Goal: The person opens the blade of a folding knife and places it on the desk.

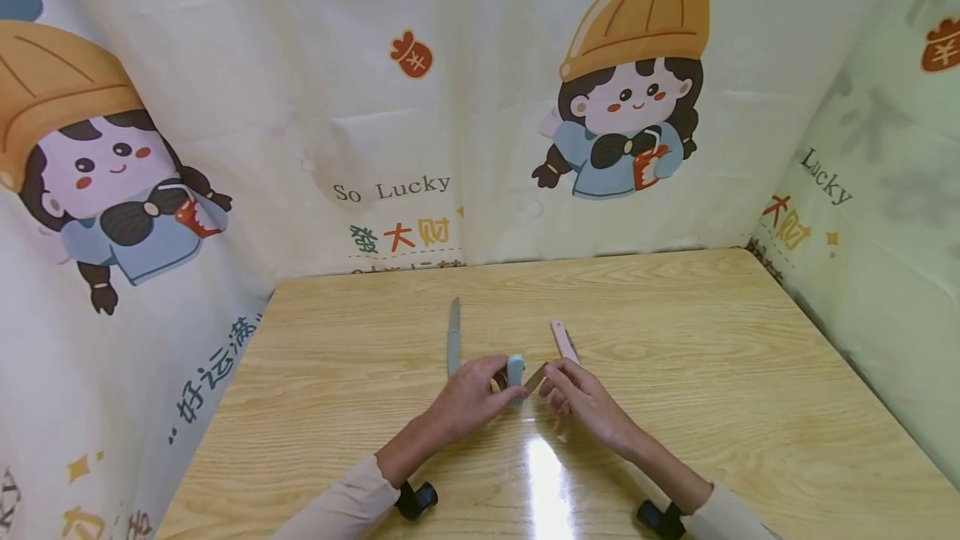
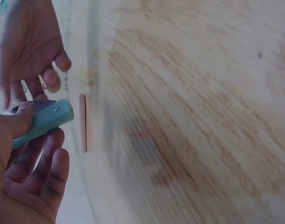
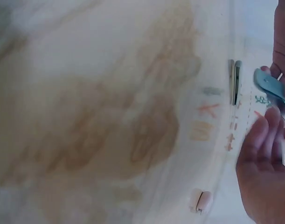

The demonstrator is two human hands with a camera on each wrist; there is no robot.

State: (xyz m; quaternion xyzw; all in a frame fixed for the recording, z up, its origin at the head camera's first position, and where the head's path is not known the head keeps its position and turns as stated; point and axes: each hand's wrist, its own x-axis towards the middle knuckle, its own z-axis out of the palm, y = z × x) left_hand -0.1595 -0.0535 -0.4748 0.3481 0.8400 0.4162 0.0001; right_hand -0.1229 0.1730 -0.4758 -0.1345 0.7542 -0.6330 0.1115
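A light-blue folding knife (image 1: 514,368) is in my left hand (image 1: 471,398), which grips its handle between thumb and fingers. The blade (image 1: 536,379) stands partly out, angled toward my right hand (image 1: 590,409). My right thumb and forefinger pinch the blade near its tip. In the left wrist view the handle's rounded end (image 2: 62,113) points away from the left palm, and the right hand (image 2: 30,46) is just beyond it. The right wrist view has the blue handle (image 3: 269,84) above the right fingertips (image 3: 272,116), with much of the blade out of frame.
A grey-blue folding knife (image 1: 453,340) lies unfolded on the wooden table (image 1: 337,407), beyond my left hand. Beyond the right hand lies a pink folding knife (image 1: 564,342), folded. A printed cloth (image 1: 300,107) hangs along the table's back and sides.
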